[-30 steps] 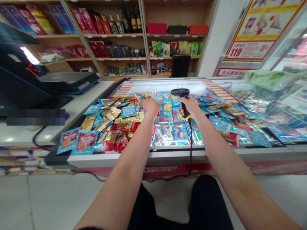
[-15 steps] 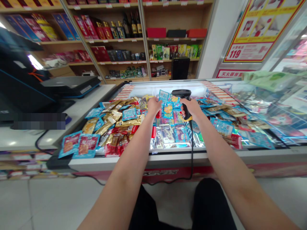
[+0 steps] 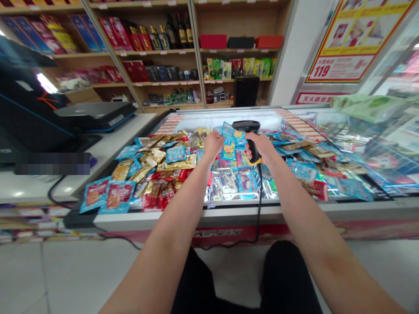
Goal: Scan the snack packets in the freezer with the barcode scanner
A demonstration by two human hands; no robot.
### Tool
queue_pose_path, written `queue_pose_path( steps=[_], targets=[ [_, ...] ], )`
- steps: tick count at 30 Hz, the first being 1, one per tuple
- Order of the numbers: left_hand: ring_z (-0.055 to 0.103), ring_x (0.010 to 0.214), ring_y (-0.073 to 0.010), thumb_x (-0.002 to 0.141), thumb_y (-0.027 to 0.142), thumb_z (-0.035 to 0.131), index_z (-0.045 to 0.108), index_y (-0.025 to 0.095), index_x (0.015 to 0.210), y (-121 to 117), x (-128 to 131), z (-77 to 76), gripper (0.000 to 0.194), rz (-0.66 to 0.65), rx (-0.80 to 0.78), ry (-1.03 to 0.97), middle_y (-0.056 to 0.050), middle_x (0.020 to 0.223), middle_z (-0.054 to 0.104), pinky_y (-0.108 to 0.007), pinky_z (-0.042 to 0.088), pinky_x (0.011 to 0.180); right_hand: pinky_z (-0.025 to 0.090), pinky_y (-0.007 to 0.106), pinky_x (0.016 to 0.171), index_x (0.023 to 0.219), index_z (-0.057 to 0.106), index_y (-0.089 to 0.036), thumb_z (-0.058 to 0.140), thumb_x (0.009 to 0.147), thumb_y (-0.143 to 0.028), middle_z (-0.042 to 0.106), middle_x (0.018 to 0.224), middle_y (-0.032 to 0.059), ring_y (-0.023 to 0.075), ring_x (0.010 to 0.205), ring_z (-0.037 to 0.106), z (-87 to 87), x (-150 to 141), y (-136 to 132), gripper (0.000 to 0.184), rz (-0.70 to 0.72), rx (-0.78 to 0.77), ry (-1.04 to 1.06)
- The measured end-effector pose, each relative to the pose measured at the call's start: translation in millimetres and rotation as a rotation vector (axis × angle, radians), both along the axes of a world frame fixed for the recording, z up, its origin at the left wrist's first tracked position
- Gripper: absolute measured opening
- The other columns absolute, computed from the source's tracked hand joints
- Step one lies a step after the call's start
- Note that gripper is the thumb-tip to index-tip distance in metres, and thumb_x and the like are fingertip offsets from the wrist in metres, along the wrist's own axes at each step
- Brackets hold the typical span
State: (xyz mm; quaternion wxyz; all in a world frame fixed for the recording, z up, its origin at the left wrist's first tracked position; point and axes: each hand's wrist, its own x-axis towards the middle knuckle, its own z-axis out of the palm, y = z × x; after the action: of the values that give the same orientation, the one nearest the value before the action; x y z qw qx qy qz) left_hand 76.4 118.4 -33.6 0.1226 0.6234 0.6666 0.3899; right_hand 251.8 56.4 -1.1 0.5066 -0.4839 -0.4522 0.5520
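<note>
Blue packet (image 3: 228,131) is in our L hand (image 3: 214,145), up over the middle of the display case (image 3: 183,213), fingers pinched on its L edge. Just to its R, our R hand (image 3: 261,146) grips a black handheld scanner (image 3: 246,125), fingers wrapped round the handle; scanner head is right beside the packet, can't tell if touching. Cable (image 3: 259,192) drops from the handle over the case's front edge & runs low toward L. Below our hands we see assorted flat packs (image 3: 229,181). L of our L arm: gold packets (image 3: 178,164) in a pile, red packets (image 3: 160,196) nearer us, plus two red-&-blue packs (image 3: 118,198) at front L corner. R of our R arm: another mixed pile (image 3: 303,171). Far L, counter (image 3: 19,187) w/ flat black device (image 3: 98,114). Behind: shelves (image 3: 242,17) w/ boxes, btls etc.; top R, red/yellow poster (image 3: 358,48).
</note>
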Motion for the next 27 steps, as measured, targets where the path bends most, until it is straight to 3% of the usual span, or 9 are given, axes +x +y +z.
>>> queue_pose_path(
  steps=[5,27],
  targets=[
    [0.069,0.089,-0.0204,0.079,0.021,0.053,0.064,0.019,0.079,1,-1,-0.3,0.011,0.002,-0.006,0.026,-0.006,0.086,0.073,-0.027,0.046,0.08,0.036,0.023,0.03,0.062,0.05,-0.018,0.058,0.083,-0.028,0.051,0.045,0.0,0.0117,0.034,0.046,3.1,-1,-4,0.025,0.021,-0.055,0.001],
    [0.069,0.09,-0.0211,0.076,0.016,0.058,0.059,0.02,0.084,13,-3,-13.0,0.009,0.02,0.017,-0.079,-0.003,0.079,0.07,-0.03,0.048,0.082,0.037,0.023,0.03,0.063,0.052,-0.018,0.059,0.082,-0.027,0.053,0.046,0.0011,0.0117,0.034,0.046,0.3,0,-3,0.023,0.046,-0.012,0.023]
  ],
)
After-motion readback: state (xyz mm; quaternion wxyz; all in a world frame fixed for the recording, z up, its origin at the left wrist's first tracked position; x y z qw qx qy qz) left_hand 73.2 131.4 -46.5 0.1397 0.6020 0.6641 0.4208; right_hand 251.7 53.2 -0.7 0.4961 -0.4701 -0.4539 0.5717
